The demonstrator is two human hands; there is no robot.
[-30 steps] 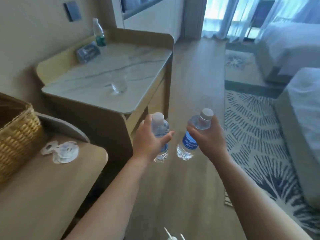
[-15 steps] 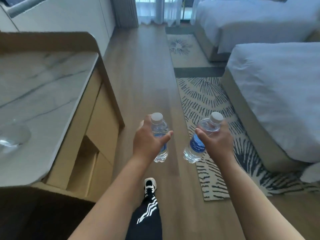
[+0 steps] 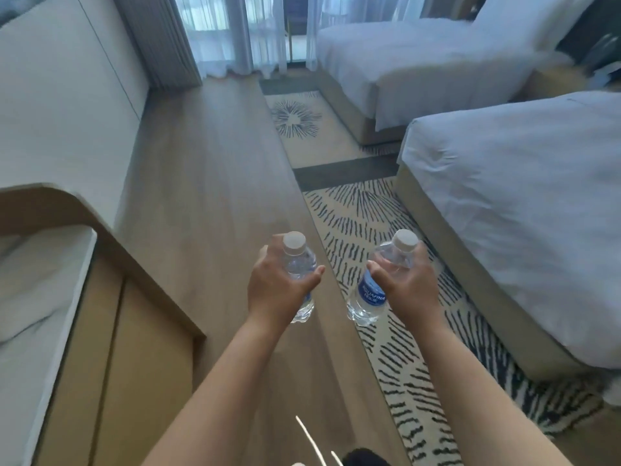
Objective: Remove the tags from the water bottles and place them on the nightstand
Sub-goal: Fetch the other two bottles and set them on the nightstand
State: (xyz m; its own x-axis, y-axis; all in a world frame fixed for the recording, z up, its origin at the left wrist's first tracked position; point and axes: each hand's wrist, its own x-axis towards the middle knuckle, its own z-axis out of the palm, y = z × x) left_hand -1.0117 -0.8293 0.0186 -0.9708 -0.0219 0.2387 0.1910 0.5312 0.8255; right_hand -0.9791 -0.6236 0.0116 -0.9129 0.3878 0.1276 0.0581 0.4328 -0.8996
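I hold two small clear water bottles with white caps in front of me, above the wooden floor. My left hand is wrapped around the left water bottle, which stands nearly upright. My right hand grips the right water bottle, which tilts with its cap to the right and shows a blue label. No tag is visible on either bottle. Between the two beds at the far right, a wooden nightstand shows only as a blur.
A marble-topped wooden cabinet fills the left edge. Two white beds stand on the right, the near bed and the far bed. A striped rug runs beside them. Curtains hang at the far end.
The view has swung right, away from the marble cabinet and basket, toward the beds and window. Both hands keep their bottles in about the same hold.
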